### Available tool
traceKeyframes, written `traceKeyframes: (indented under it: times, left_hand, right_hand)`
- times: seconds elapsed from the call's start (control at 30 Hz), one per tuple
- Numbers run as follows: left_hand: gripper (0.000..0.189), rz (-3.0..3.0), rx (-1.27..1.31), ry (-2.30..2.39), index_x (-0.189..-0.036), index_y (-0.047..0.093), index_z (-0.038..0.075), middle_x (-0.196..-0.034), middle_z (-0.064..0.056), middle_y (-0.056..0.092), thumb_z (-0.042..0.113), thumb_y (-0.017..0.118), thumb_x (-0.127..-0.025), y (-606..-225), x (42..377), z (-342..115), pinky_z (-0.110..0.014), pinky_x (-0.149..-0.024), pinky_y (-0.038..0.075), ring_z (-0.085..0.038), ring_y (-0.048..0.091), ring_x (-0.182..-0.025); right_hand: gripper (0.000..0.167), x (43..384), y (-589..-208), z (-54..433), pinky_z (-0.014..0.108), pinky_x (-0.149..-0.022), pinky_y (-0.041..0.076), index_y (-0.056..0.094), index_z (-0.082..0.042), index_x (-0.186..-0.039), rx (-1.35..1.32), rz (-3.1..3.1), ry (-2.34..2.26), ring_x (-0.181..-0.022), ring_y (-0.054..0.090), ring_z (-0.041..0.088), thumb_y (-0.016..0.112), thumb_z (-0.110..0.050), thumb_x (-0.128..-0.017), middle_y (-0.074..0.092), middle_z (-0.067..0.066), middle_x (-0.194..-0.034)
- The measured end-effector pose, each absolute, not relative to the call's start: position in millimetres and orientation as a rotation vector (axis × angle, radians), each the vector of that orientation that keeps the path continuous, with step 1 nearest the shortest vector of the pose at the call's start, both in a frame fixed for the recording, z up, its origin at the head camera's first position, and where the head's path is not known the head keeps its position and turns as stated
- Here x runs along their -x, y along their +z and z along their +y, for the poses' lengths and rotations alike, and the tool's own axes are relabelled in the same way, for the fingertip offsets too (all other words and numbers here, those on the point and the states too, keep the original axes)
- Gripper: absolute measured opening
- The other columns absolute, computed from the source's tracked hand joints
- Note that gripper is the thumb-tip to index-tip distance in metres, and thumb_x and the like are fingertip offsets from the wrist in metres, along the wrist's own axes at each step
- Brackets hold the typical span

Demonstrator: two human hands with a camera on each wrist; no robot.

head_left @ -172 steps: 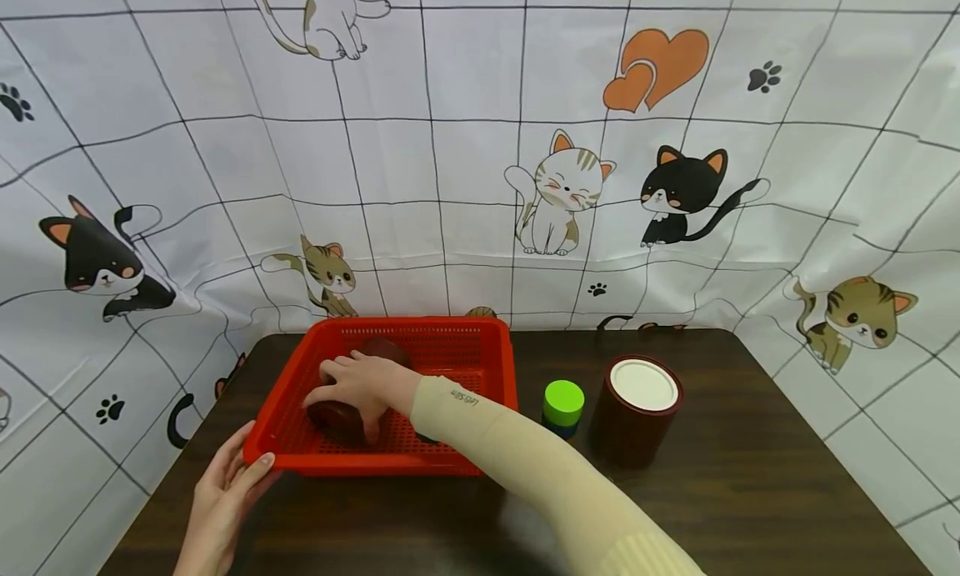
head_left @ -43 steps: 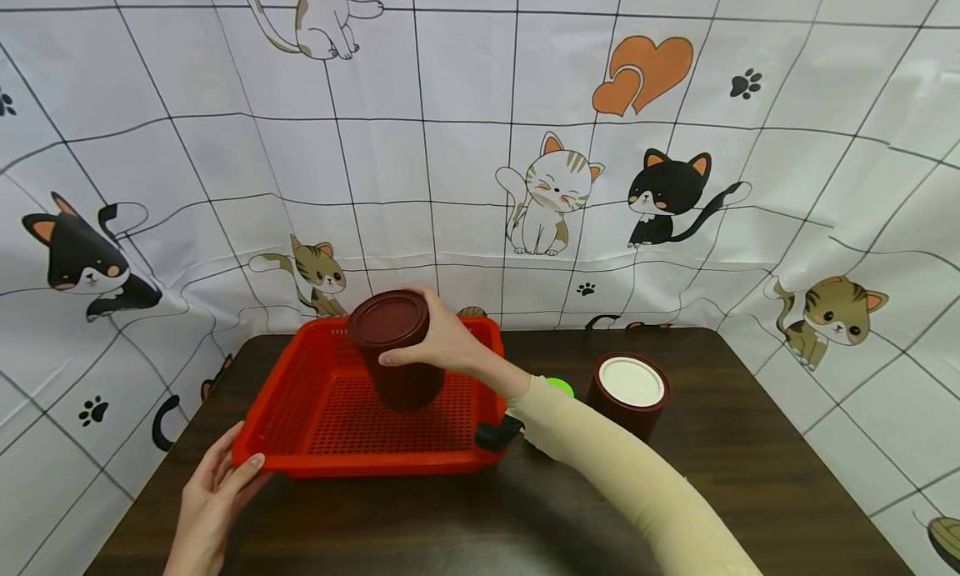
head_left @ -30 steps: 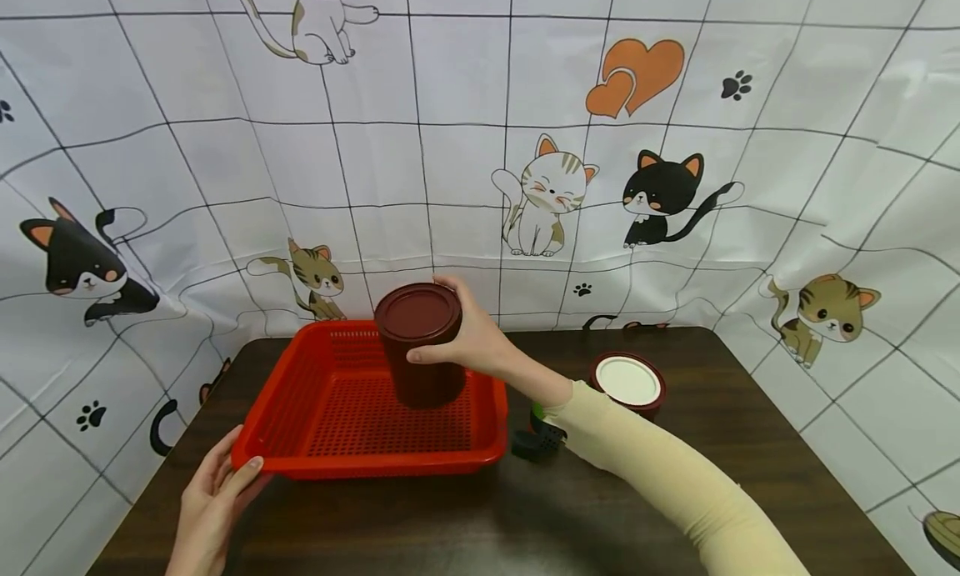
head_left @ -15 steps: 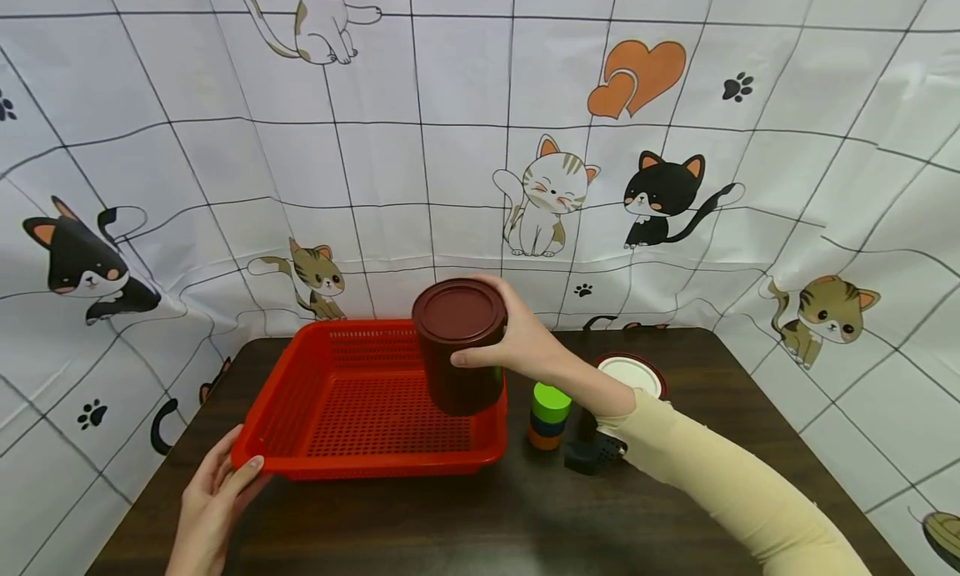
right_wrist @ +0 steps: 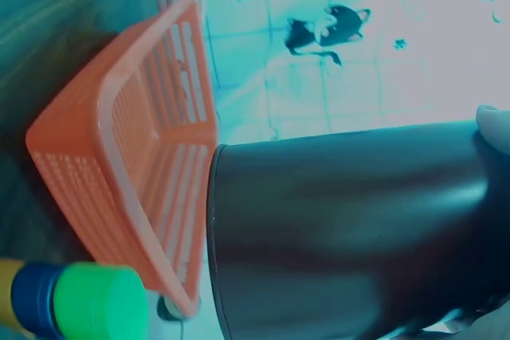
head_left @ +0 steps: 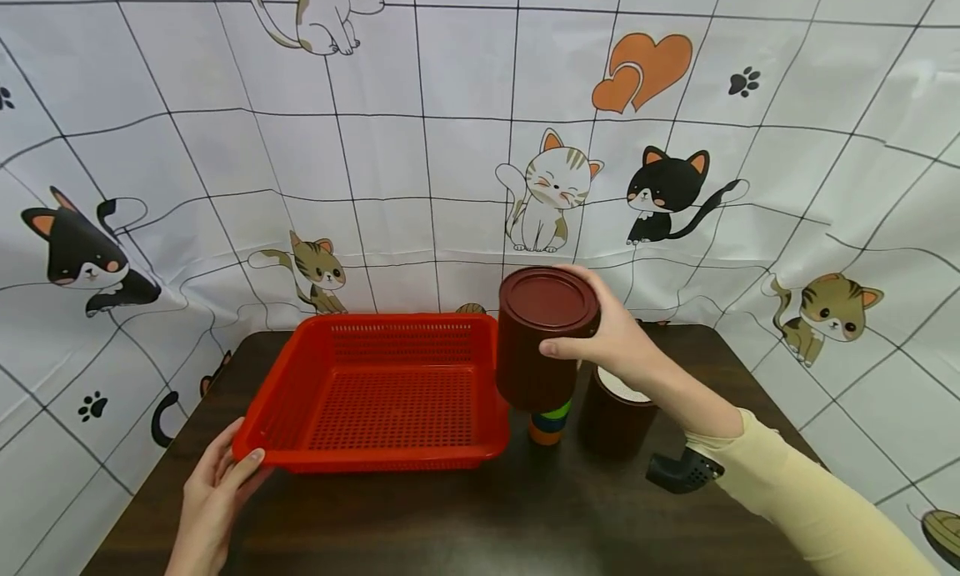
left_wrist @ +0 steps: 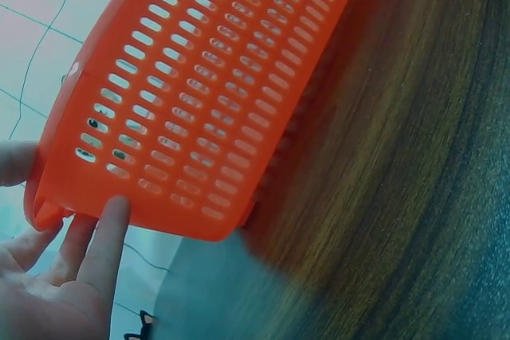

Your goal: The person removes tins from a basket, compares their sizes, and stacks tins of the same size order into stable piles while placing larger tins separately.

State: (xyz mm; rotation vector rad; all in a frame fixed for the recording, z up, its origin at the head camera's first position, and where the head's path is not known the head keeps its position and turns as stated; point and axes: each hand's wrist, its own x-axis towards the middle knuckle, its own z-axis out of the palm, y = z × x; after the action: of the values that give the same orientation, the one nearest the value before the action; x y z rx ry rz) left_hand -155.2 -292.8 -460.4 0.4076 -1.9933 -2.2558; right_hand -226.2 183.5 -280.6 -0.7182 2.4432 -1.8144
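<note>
My right hand [head_left: 618,338] grips a dark brown cylindrical canister [head_left: 543,351] near its round, recessed top, thumb at the front. It is held up just past the basket's right side, and its lower end overlaps a stack of cups [head_left: 546,433] in the head view. In the right wrist view the canister's smooth wall [right_wrist: 343,228] fills the lower right. At the front-left corner of a red slotted plastic basket [head_left: 375,459], my left hand [head_left: 213,493] pinches the rim, thumb on top. The left wrist view shows its fingers under the basket's end [left_wrist: 207,117].
A second brown canister [head_left: 615,422] with a cream-white top stands on the dark wooden table [head_left: 420,522], behind my right wrist. The cups are green, blue and orange. A white cat-print sheet [head_left: 465,167] hangs behind and at both sides.
My right hand, earlier down in the basket on a brown object, has lifted the canister and carried it rightward beyond the basket's right rim. My left hand keeps its hold.
</note>
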Motion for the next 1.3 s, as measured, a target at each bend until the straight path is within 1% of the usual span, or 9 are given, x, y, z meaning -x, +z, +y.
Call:
traceKeyframes:
  times: [0.17,0.3,0.43,0.53,0.73,0.97,1.07,1.3]
  left_hand:
    - [0.073,-1.985,-0.383,-2.269,-0.159,0.019,0.021,-0.124,0.016,0.044,0.018,0.060,-0.099,-459.7,155.3,-292.5,-0.017,-0.082,0.058,0.011,0.061,-0.099]
    - [0.072,-1.981,-0.416,-2.269,-0.159,0.019,0.021,-0.123,0.017,0.044,0.019,0.060,-0.099,-459.7,156.0,-292.0,-0.017,-0.081,0.058,0.011,0.062,-0.097]
    - [0.070,-1.990,-0.439,-2.265,-0.159,0.019,0.022,-0.124,0.016,0.044,0.020,0.058,-0.100,-459.5,155.8,-292.8,-0.016,-0.081,0.058,0.012,0.061,-0.095]
    - [0.071,-1.988,-0.436,-2.266,-0.159,0.019,0.022,-0.124,0.016,0.044,0.019,0.059,-0.100,-459.2,156.0,-292.4,-0.016,-0.081,0.058,0.011,0.061,-0.096]
    - [0.074,-1.980,-0.431,-2.261,-0.158,0.021,0.022,-0.123,0.016,0.044,0.019,0.062,-0.098,-458.7,156.5,-291.1,-0.016,-0.079,0.059,0.012,0.061,-0.097]
    - [0.073,-1.996,-0.457,-2.255,-0.159,0.020,0.023,-0.124,0.016,0.043,0.021,0.061,-0.099,-458.7,157.1,-291.9,-0.016,-0.079,0.058,0.013,0.060,-0.095]
    - [0.073,-2.004,-0.460,-2.253,-0.159,0.019,0.023,-0.124,0.016,0.043,0.021,0.061,-0.099,-458.3,157.0,-292.4,-0.016,-0.080,0.058,0.013,0.060,-0.095]
    - [0.075,-1.996,-0.455,-2.257,-0.159,0.020,0.023,-0.123,0.017,0.044,0.020,0.063,-0.098,-457.7,156.4,-292.5,-0.016,-0.079,0.058,0.013,0.061,-0.096]
  right_hand:
    - [0.086,219.6,-274.8,210.5,0.027,-0.096,0.053,0.029,-0.023,-0.152,0.678,2.493,-1.849,-0.124,0.054,0.014,0.077,-0.008,-0.082,0.049,0.004,-0.142]
    - [0.084,212.5,-269.9,226.4,0.024,-0.092,0.054,0.029,-0.022,-0.152,0.655,2.510,-1.884,-0.122,0.054,0.012,0.075,-0.004,-0.083,0.050,0.002,-0.139]
    - [0.082,206.0,-265.6,239.4,0.019,-0.090,0.054,0.032,-0.020,-0.150,0.656,2.555,-1.928,-0.118,0.058,0.009,0.073,-0.001,-0.082,0.055,-0.002,-0.133]
    - [0.080,203.9,-264.1,250.7,0.016,-0.090,0.052,0.035,-0.017,-0.149,0.673,2.590,-1.980,-0.115,0.059,0.007,0.073,0.003,-0.081,0.057,-0.005,-0.130]
    - [0.079,199.6,-258.5,272.7,0.014,-0.086,0.052,0.036,-0.015,-0.148,0.709,2.564,-2.079,-0.114,0.057,0.008,0.070,0.008,-0.081,0.055,-0.003,-0.131]
    - [0.079,193.6,-256.5,299.0,0.012,-0.084,0.053,0.035,-0.014,-0.148,0.717,2.542,-2.168,-0.112,0.057,0.007,0.066,0.014,-0.081,0.054,-0.003,-0.130]
    - [0.079,193.7,-259.7,311.4,0.011,-0.082,0.053,0.037,-0.014,-0.147,0.685,2.585,-2.189,-0.111,0.056,0.007,0.067,0.014,-0.080,0.055,-0.004,-0.128]
    - [0.078,194.4,-262.2,337.0,0.008,-0.077,0.052,0.036,-0.017,-0.145,0.513,2.718,-2.147,-0.109,0.052,0.007,0.069,0.011,-0.081,0.051,-0.007,-0.127]
